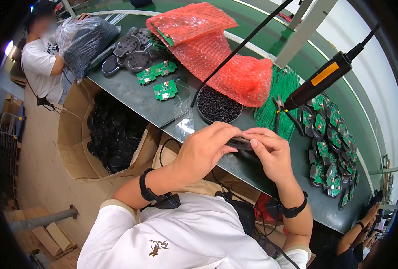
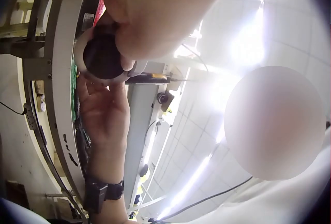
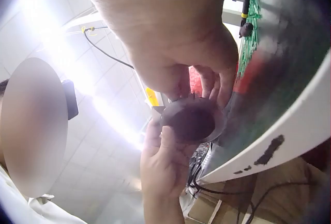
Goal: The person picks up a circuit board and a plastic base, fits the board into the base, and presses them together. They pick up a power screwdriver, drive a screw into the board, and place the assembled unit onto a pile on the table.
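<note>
A round dark plastic housing (image 1: 239,143) is held in front of the chest, over the table's near edge. My left hand (image 1: 206,150) grips it from one side, thumb and fingers at its rim. From the other side my right hand (image 1: 273,152) pinches it, thumb on the near face. In the right wrist view the housing (image 3: 191,120) shows its smooth dark round face between both hands. The left wrist view shows the same face of the housing (image 2: 102,56), partly covered by fingers. The side turned away from the wrist cameras is hidden there.
Beyond the hands are a round tray of small black parts (image 1: 219,104), red bubble wrap (image 1: 217,58), green wire ties (image 1: 270,98), cutters (image 1: 279,107) and a hanging electric screwdriver (image 1: 320,80). Housings with green boards (image 1: 333,143) pile up at right. A carton (image 1: 75,130) stands left; another person (image 1: 42,58) is beyond.
</note>
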A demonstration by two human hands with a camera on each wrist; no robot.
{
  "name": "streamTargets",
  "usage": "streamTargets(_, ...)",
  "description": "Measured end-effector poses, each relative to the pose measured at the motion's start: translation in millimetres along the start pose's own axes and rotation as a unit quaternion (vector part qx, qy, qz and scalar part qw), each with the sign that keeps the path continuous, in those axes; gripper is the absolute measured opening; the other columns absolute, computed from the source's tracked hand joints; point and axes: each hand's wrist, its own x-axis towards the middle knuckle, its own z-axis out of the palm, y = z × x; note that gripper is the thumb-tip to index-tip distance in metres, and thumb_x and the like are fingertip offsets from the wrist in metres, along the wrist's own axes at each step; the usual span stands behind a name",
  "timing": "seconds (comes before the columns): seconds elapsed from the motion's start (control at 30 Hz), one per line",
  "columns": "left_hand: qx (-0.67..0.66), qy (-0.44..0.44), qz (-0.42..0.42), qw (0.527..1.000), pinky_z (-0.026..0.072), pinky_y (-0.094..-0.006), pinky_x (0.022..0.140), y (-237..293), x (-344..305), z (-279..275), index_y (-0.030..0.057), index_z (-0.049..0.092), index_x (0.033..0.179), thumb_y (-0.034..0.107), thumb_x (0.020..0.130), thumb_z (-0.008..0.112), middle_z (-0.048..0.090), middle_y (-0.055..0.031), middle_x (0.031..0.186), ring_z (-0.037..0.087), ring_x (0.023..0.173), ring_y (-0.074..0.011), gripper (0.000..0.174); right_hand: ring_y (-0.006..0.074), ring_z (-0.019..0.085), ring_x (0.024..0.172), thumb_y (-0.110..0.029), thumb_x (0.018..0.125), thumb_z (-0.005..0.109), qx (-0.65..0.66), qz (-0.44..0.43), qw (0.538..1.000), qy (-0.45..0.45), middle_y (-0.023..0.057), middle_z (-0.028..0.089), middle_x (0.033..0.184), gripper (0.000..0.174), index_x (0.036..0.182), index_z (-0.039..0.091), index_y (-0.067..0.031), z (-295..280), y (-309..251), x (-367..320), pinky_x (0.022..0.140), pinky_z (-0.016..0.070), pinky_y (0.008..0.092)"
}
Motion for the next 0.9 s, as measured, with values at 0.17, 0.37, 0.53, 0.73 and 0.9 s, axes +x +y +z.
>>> streamTargets(0.17,0.003,-0.005,-0.007,1.0,0.0564,-0.0442,0.077,0.2,0.8,-0.6,0.0055,0.065,0.119,0.003,0.081,0.08,0.067,-0.0137,0.11,0.069,0.096,-0.0375,0.04,0.0083,0.063,0.085,-0.011,0.104,0.068,-0.02,-0.052,0.998,0.004,0.0084,0.072,0.118,0.02,0.118,0.08,-0.0024,1.4,6.8,1.1,0.071,0.0503,0.0228)
streamTargets(0.37,0.007,-0.005,-0.007,1.0,0.0557,-0.0452,0.075,-0.5,-0.3,-0.1,0.0053,0.066,0.117,0.004,0.082,0.079,0.067,-0.0142,0.106,0.069,0.093,-0.0381,0.037,0.0135,0.067,0.094,-0.01,0.102,0.069,-0.032,-0.007,0.999,-0.013,0.0104,0.073,0.116,0.02,0.118,0.079,-0.0021,-0.2,-3.9,-0.7,0.078,0.0531,0.0264)
streamTargets(0.53,0.005,-0.007,-0.013,1.0,0.0554,-0.0453,0.074,-3.4,-1.9,-0.5,0.0046,0.065,0.116,0.002,0.083,0.079,0.067,-0.0147,0.105,0.069,0.092,-0.0389,0.036,0.0229,0.071,0.101,-0.009,0.095,0.075,-0.061,-0.089,0.994,-0.021,0.0135,0.075,0.115,0.025,0.119,0.079,-0.0028,-0.8,3.0,1.8,0.088,0.0551,0.0328)
streamTargets(0.73,-0.007,0.004,-0.022,1.0,0.0554,-0.0452,0.073,-1.1,-1.2,-0.6,0.0046,0.066,0.112,0.001,0.083,0.078,0.068,-0.0154,0.104,0.069,0.091,-0.0395,0.032,0.0262,0.073,0.104,-0.011,0.086,0.083,-0.121,-0.121,0.985,-0.035,0.014,0.075,0.114,0.034,0.119,0.079,-0.0033,-3.6,1.0,3.8,0.091,0.0557,0.0345)
streamTargets(0.9,-0.005,-0.016,-0.035,0.999,0.0587,-0.0391,0.079,-0.1,-2.3,-3.2,0.0001,0.07,0.114,-0.001,0.083,0.08,0.073,-0.0179,0.106,0.073,0.094,-0.0361,0.033,0.0274,0.073,0.105,-0.012,0.084,0.084,-0.135,-0.115,0.984,-0.033,0.0137,0.076,0.115,0.036,0.119,0.079,-0.0038,-3.2,0.2,2.6,0.092,0.0561,0.0354)
